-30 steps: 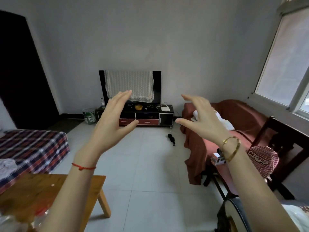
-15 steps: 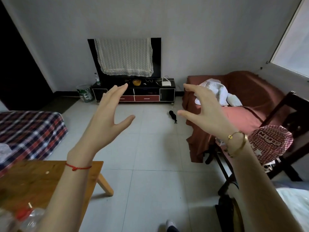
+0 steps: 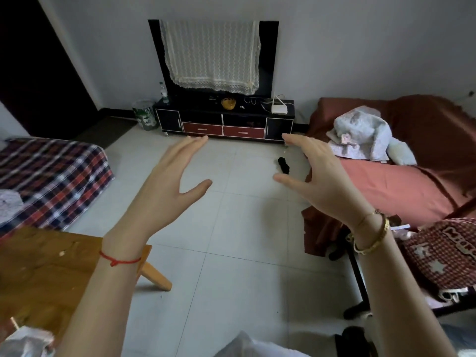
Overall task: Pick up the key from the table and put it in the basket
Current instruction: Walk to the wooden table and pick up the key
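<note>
Two hands are raised before us, and both hold nothing. The fingers of our left hand (image 3: 164,191) are stretched and a little spread, with the thumb apart. Our right hand (image 3: 322,181) is curved like a wide claw, thumb and fingers well apart. We cannot find the key anywhere, so its place and direction cannot be told. The wooden table (image 3: 38,274) is cut off at the lower left edge; only blurred plastic shows on its near corner. On the TV stand (image 3: 224,119) a small yellow basket (image 3: 228,103) stands; its content is too small to tell.
</note>
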The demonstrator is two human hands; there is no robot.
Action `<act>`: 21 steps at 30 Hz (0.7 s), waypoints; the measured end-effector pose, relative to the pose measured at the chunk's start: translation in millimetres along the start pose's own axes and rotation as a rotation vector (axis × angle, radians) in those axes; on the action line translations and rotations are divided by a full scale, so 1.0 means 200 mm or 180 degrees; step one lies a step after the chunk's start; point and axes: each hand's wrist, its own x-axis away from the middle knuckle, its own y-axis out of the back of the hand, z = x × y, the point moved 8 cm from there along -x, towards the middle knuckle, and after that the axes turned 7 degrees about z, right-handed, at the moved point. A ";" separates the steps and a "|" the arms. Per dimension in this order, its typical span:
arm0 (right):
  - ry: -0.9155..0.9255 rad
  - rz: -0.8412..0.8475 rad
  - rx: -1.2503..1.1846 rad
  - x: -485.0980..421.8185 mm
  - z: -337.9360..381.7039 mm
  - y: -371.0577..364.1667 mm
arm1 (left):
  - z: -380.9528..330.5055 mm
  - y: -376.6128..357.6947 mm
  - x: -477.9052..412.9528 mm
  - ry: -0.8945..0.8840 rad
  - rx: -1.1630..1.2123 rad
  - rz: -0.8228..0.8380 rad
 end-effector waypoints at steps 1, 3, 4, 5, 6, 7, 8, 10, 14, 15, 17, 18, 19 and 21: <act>-0.0004 0.0034 0.0000 -0.04 -0.04 -0.02 | 0.03 -0.03 -0.03 0.0057 -0.0009 -0.0003; -0.0020 0.0106 -0.0038 -0.12 -0.12 -0.06 | 0.08 -0.08 -0.08 0.0187 0.0032 -0.0007; -0.0032 0.0137 -0.0066 -0.16 -0.16 -0.08 | 0.11 -0.11 -0.10 0.0265 0.0072 0.0012; -0.0043 0.0163 -0.0094 -0.19 -0.19 -0.10 | 0.14 -0.13 -0.12 0.0334 0.0112 0.0043; -0.0049 0.0187 -0.0123 -0.23 -0.22 -0.13 | 0.16 -0.15 -0.14 0.0369 0.0144 0.0065; -0.0046 0.0212 -0.0157 -0.27 -0.25 -0.15 | 0.17 -0.18 -0.16 0.0378 0.0164 0.0075; -0.0044 0.0247 -0.0195 -0.31 -0.27 -0.17 | 0.20 -0.19 -0.18 0.0391 0.0179 0.0083; -0.0041 0.0334 -0.0243 -0.38 -0.33 -0.22 | 0.25 -0.23 -0.23 0.0465 0.0204 0.0093; -0.0066 0.0463 -0.0237 -0.54 -0.45 -0.31 | 0.38 -0.31 -0.38 0.0558 0.0260 0.0144; -0.0083 0.0486 -0.0234 -0.59 -0.48 -0.34 | 0.42 -0.33 -0.43 0.0579 0.0267 0.0161; -0.0116 0.0526 -0.0242 -0.70 -0.54 -0.38 | 0.49 -0.36 -0.54 0.0589 0.0239 0.0187; -0.0127 0.0540 -0.0241 -0.77 -0.57 -0.40 | 0.53 -0.37 -0.60 0.0590 0.0227 0.0192; -0.0129 0.0553 -0.0233 -0.84 -0.59 -0.42 | 0.57 -0.38 -0.66 0.0598 0.0220 0.0189; -0.0115 0.0593 -0.0203 -1.00 -0.63 -0.44 | 0.66 -0.38 -0.78 0.0636 0.0213 0.0160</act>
